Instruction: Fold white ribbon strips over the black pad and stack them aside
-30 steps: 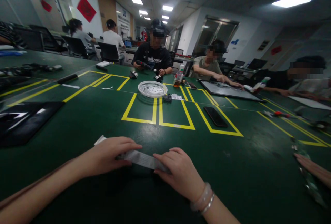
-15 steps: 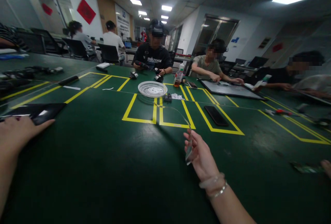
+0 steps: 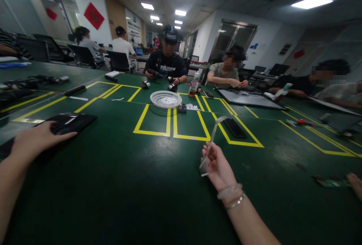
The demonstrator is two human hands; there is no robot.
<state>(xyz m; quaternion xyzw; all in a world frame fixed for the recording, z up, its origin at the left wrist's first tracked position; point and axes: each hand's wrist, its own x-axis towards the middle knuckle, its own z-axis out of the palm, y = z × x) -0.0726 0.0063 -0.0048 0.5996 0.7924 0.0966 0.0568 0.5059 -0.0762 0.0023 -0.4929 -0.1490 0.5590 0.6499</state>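
Observation:
My left hand [image 3: 35, 139] grips a glossy black flat thing [image 3: 82, 122] at the left, its thumb stretched along the top. Its kind is unclear. In front of me my right hand [image 3: 217, 162] is raised over the table, its fingers closed on a clear, thin plastic strip [image 3: 214, 131]. The strip's upper end bends over to the right, near a black phone-like slab [image 3: 235, 127] on the table. Its lower end hangs beside the palm.
A white round slotted basket-like part [image 3: 166, 99] lies on the green table [image 3: 158, 184] marked with yellow tape. Beyond it stands a bottle [image 3: 194, 87]. Co-workers sit opposite; another person's hand [image 3: 355, 184] touches a green board [image 3: 330, 182] at right.
My left hand and the black flat thing have moved right and nearer. The strip in my right hand now stands up and bends right, where before it arched away to the left.

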